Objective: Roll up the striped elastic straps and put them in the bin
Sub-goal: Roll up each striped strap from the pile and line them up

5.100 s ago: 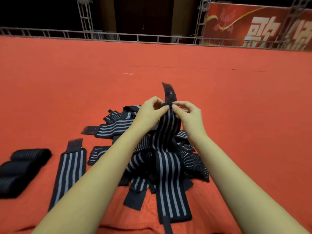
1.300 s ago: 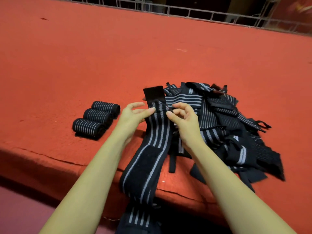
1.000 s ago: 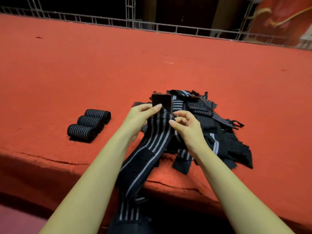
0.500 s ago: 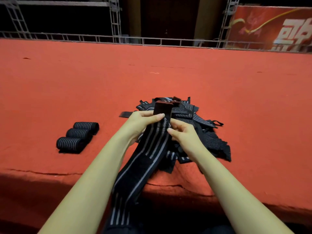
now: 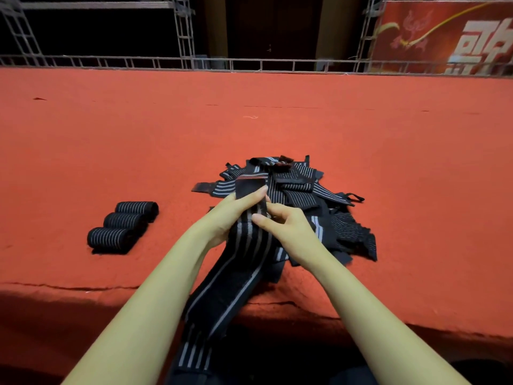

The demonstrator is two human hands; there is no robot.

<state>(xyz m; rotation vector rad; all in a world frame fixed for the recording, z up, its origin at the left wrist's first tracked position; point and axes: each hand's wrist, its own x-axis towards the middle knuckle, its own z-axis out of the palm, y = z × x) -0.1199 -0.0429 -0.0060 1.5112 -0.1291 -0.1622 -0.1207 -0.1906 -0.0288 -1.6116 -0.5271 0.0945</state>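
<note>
A long black strap with grey stripes [image 5: 244,262] runs from my hands down over the near edge of the red stage. My left hand [image 5: 230,215] grips its top end, fingers wrapped over the plain black tab. My right hand [image 5: 286,226] pinches the strap just below that, thumb pressed on the stripes. Behind my hands lies a loose pile of striped straps [image 5: 311,201]. To the left, three rolled straps [image 5: 122,226] lie side by side on the carpet. No bin is in view.
The red carpeted stage [image 5: 277,120] spreads wide in front of me, its near edge [image 5: 69,287] dropping into shadow. A metal truss railing [image 5: 249,63] lines the far side, with a red banner [image 5: 449,34] at the top right.
My left fingers have come further over the black tab, folding the strap's top end toward me. My right thumb has shifted onto the stripes below it. The camera tilted slightly.
</note>
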